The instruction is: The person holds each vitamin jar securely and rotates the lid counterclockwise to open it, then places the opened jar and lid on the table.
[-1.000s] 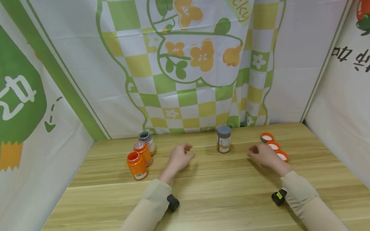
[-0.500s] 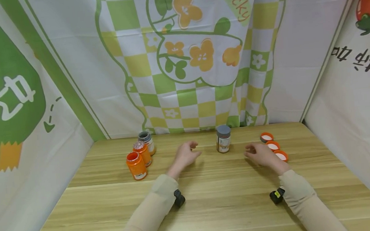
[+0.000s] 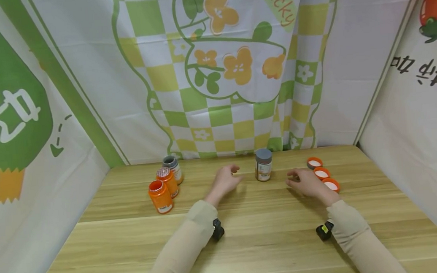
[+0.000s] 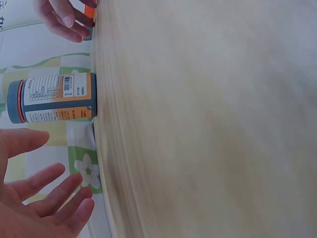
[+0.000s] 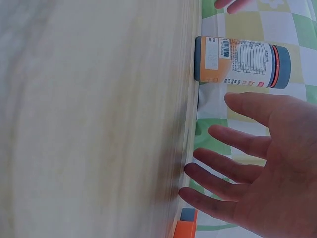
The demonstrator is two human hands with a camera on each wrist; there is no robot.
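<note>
A capped bottle [image 3: 263, 165] with a grey-blue lid and a white and orange label stands upright between my two hands. My left hand [image 3: 225, 181] is to its left, fingers spread and nothing in them; the left wrist view shows thumb and fingers apart beside the bottle [image 4: 57, 97]. On the other side, my right hand [image 3: 306, 182] hovers with relaxed, parted fingers, also holding nothing. In the right wrist view its thumb points toward the bottle [image 5: 241, 62], with a gap between them.
At the left stand two orange bottles [image 3: 161, 198] and a grey-topped bottle [image 3: 173, 169], all without lids. Three upturned orange-rimmed lids [image 3: 321, 173] lie in a row just beyond my right hand. A printed curtain [image 3: 217, 124] hangs behind the wooden table [image 3: 264, 243].
My left hand has moved right, closer to the capped bottle. My right hand has shifted slightly left toward it. The bottles and lids have stayed in place.
</note>
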